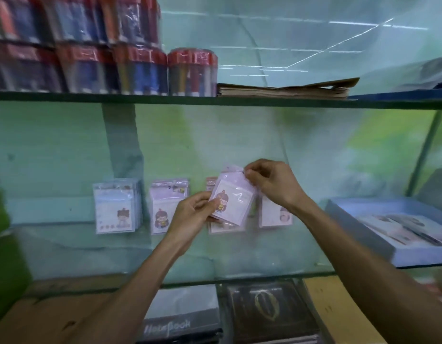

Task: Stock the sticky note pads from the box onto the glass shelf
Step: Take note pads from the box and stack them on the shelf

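Both of my hands are on one sticky note pad (231, 198), held tilted above the glass shelf (90, 252) in front of the green back wall. My left hand (192, 214) pinches its lower left corner, thumb across the cartoon figure printed on the front. My right hand (272, 182) pinches the top edge of the clear wrapper, fingers curled over it. The pad is off the glass, in front of the row already standing there.

That row leans upright near the back wall: a blue-tinted stack (116, 207) at the far left, a pink stack (165, 207) just beside my left hand, a third stack (224, 227) mostly hidden behind the pad I hold, and a fourth (274, 214) showing under my right wrist. How many pads each stack holds I cannot tell; the picture is soft with motion blur.

At the right end of the same shelf lies the open blue box (364, 227), with what appear to be more wrapped pads lying flat inside.

On the shelf above stand red-capped tubs of pens (192, 73) and a flat pile of brown cardboard (284, 89). Below the glass lie notebooks (182, 316), one dark cover bearing an oval emblem.
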The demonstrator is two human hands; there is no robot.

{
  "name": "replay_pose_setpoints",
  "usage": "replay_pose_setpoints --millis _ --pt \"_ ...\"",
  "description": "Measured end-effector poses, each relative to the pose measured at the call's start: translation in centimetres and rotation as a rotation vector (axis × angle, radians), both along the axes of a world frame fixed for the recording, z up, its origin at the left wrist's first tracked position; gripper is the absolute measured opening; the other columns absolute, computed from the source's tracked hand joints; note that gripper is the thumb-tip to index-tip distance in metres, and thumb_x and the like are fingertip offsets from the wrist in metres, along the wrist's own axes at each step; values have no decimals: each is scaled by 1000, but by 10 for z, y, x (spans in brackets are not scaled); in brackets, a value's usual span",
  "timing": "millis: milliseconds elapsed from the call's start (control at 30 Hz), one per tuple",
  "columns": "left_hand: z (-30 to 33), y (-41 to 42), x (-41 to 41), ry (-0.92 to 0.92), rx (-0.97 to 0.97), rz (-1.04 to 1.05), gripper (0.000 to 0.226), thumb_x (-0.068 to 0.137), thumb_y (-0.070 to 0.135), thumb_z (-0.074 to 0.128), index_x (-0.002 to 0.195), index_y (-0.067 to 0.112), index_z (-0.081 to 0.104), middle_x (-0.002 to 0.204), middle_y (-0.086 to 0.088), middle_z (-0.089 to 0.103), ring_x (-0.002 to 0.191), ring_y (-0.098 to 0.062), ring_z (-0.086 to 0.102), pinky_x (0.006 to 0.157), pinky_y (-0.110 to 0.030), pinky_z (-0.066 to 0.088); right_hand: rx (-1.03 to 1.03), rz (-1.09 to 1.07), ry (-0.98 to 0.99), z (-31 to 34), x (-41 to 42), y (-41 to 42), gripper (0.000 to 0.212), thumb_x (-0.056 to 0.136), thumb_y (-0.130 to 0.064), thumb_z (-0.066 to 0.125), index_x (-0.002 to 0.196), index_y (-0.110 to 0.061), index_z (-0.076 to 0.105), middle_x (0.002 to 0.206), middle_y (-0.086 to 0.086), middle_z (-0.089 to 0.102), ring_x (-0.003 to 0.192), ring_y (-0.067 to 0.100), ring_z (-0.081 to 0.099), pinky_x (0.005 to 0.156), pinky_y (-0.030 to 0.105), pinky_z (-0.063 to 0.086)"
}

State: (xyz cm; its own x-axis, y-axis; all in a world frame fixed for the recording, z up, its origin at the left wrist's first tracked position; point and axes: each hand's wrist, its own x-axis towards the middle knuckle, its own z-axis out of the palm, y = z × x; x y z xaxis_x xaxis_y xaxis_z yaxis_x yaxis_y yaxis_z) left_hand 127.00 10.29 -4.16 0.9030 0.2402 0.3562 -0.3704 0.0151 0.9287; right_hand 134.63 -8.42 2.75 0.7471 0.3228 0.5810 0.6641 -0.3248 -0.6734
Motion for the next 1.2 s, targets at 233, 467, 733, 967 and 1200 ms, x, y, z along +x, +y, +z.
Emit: replay_pose_setpoints --millis 233,467,733,967,1200 --pt "-15 21 -5 86 382 203 16 85 29 71 96 17 72 87 2 76 83 -16 72 79 -32 57 -203 -52 -161 3 -3 31 12 89 -15 62 92 -14 74 87 -4 72 77 8 62 68 7 42" --pt "-24 17 -9 121 615 326 15 88 23 69 97 18 59 81 6 66 73 -12 65 64 -21 49 -363 -114 -164 -14 5 46 15 89 -21 59 89 -21 74 95 -2 73 87 18 64 81 36 53" --pt "-29 19 -7 83 672 323 11 88 14 69 90 14 58 77 1 62 68 -15 61 62 -21 52 -356 -166 -167 -23 10 45 15 89 -23 60 91 -23 75 97 4 67 91 21 60 79 35 51" --pt "-28 15 -8 72 646 337 13 85 15 72 85 15 59 75 1 65 64 -10 60 58 -13 47 -331 -121 -82 -21 9 44 14 88 -28 59 88 -26 73 92 -4 74 89 18 64 79 36 54" --pt "-20 39 -21 -25 613 440 15 84 22 73 85 18 59 88 0 63 73 -5 60 63 -10 46 -233 9 -37 1 -5 66 11 90 -24 61 86 -28 70 83 -6 73 86 13 67 70 20 49"
